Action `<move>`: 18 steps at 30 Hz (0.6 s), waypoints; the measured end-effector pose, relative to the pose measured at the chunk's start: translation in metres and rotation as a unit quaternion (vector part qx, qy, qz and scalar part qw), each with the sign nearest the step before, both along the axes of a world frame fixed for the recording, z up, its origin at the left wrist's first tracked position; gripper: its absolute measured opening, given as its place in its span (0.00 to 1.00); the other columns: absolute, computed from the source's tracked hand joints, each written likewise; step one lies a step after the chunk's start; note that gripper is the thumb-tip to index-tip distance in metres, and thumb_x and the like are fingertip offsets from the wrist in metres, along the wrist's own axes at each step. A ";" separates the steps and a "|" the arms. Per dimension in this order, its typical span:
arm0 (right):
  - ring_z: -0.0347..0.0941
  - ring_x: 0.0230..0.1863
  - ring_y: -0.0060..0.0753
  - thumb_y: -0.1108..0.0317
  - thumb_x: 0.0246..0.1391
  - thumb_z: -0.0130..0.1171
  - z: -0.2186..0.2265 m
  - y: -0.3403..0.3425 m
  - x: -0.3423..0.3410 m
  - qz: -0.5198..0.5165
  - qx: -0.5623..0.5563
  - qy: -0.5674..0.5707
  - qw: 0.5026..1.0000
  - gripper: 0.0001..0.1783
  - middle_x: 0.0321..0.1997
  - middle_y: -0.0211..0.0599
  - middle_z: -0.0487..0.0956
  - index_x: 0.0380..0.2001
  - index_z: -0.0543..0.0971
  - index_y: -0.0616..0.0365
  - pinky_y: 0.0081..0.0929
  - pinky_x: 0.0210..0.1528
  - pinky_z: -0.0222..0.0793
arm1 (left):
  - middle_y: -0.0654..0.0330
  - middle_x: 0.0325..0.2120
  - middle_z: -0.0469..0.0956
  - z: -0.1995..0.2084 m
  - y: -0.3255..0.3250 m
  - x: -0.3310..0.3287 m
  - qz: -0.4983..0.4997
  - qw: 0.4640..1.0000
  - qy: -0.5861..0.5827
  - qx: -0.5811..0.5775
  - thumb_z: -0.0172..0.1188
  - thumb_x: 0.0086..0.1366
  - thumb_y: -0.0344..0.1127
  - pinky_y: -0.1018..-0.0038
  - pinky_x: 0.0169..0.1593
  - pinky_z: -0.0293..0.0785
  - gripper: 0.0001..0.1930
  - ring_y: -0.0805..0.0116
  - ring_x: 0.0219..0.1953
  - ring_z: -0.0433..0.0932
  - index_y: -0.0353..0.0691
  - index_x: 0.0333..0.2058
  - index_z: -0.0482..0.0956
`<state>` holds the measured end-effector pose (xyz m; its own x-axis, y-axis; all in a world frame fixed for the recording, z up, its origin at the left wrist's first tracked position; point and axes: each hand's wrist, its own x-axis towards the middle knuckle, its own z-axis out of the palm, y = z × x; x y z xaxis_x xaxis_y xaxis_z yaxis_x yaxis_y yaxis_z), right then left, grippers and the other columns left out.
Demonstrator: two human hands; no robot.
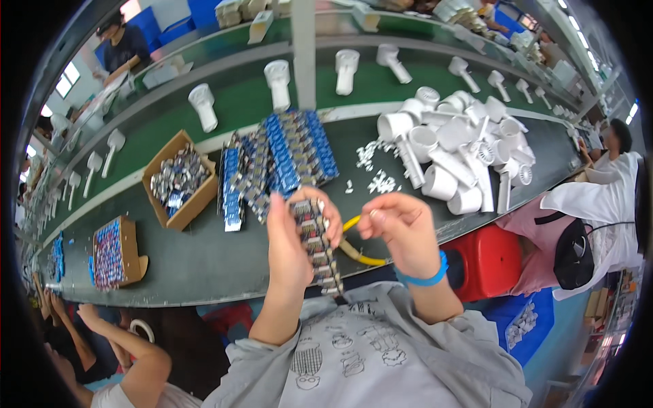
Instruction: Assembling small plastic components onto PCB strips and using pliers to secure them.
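Observation:
My left hand [291, 238] grips a long strip of small circuit boards [318, 246] that hangs down over my lap. My right hand [398, 219] is beside it, fingers pinched together close to the strip's upper end; I cannot tell if it holds a small piece. A yellow tube [354, 255] runs under my right hand along the bench edge. Just beyond my hands, rows of blue and silver board strips [279, 158] lie fanned out on the dark bench.
A pile of white plastic fan housings [462, 153] lies at right, with small white parts [375, 170] scattered near it. Two cardboard boxes [178, 178] [117, 251] of components sit at left. White fans ride the green conveyor [238, 102]. Other people's arms [129, 353] and a red stool [486, 262] are close.

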<state>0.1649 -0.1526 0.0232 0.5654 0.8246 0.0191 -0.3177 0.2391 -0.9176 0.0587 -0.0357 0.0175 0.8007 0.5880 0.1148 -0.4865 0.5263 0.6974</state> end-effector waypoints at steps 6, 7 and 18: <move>0.68 0.46 0.25 0.83 0.47 0.53 -0.002 0.005 -0.017 -0.024 0.076 -0.082 0.993 0.08 0.46 0.40 0.70 0.31 0.78 0.65 0.22 0.49 0.63 | 0.61 0.14 0.65 -0.010 -0.016 -0.011 -0.002 0.998 0.046 0.035 0.47 0.60 0.35 0.81 0.20 0.60 0.10 0.75 0.17 0.65 0.32 0.28 0.68; 0.68 0.45 0.25 0.82 0.48 0.53 -0.002 0.004 -0.020 -0.005 0.087 -0.053 0.995 0.08 0.46 0.39 0.68 0.32 0.78 0.65 0.22 0.48 0.64 | 0.62 0.12 0.63 -0.007 -0.022 -0.009 0.014 0.997 0.071 0.040 0.48 0.59 0.37 0.82 0.17 0.58 0.11 0.75 0.14 0.62 0.32 0.26 0.67; 0.67 0.42 0.27 0.82 0.48 0.53 -0.015 0.006 -0.019 -0.021 0.124 -0.146 0.981 0.09 0.44 0.39 0.67 0.33 0.79 0.64 0.21 0.45 0.63 | 0.63 0.13 0.65 -0.015 -0.020 -0.008 -0.025 0.999 0.042 -0.008 0.51 0.59 0.25 0.81 0.17 0.60 0.03 0.77 0.14 0.63 0.30 0.29 0.71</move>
